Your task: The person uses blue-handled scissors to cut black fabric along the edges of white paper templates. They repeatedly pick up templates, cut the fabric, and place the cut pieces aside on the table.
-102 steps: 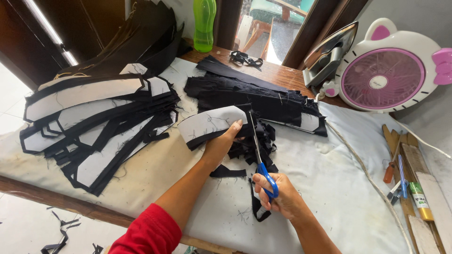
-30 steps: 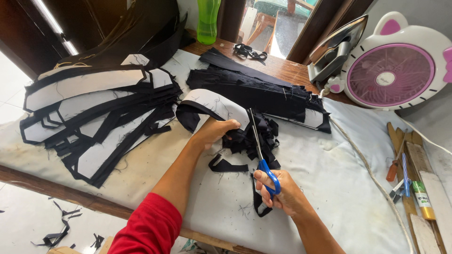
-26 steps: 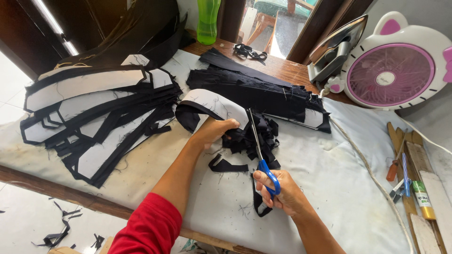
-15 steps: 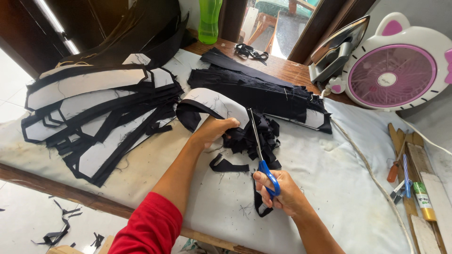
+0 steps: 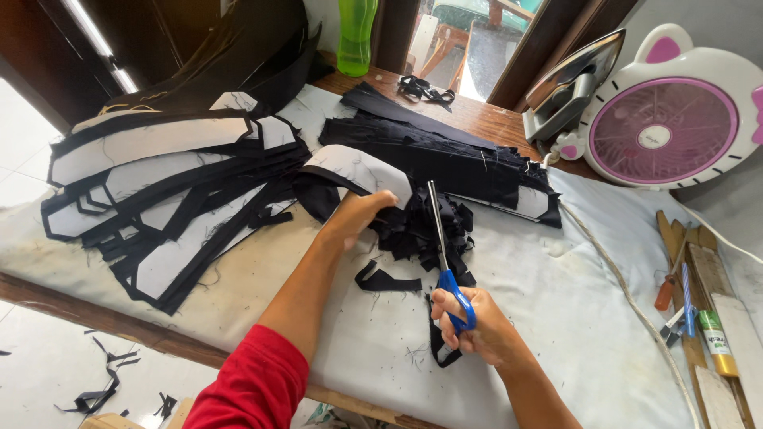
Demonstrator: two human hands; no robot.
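My right hand [image 5: 477, 330] grips blue-handled scissors [image 5: 445, 246] whose long blades point away from me toward a curved fabric piece [image 5: 358, 171], white-faced with a black edge. My left hand [image 5: 358, 218] holds that piece down at its near edge, fingers closed on it. A heap of black fabric scraps [image 5: 425, 226] lies between my hands, and a black strip [image 5: 389, 280] rests just in front of it. My left sleeve is red.
Stacks of black-and-white cut pieces [image 5: 159, 191] fill the left of the padded table [image 5: 572, 334]; folded black cloth [image 5: 445, 151] lies behind. A clothes iron [image 5: 568, 87], a pink-and-white fan [image 5: 668, 119], a green bottle [image 5: 355, 36] and wooden sticks with tools [image 5: 699, 294] stand around.
My left hand has pulled the curved piece nearer and shifted along its edge. The scissors stay in nearly the same place, blades pointing away.
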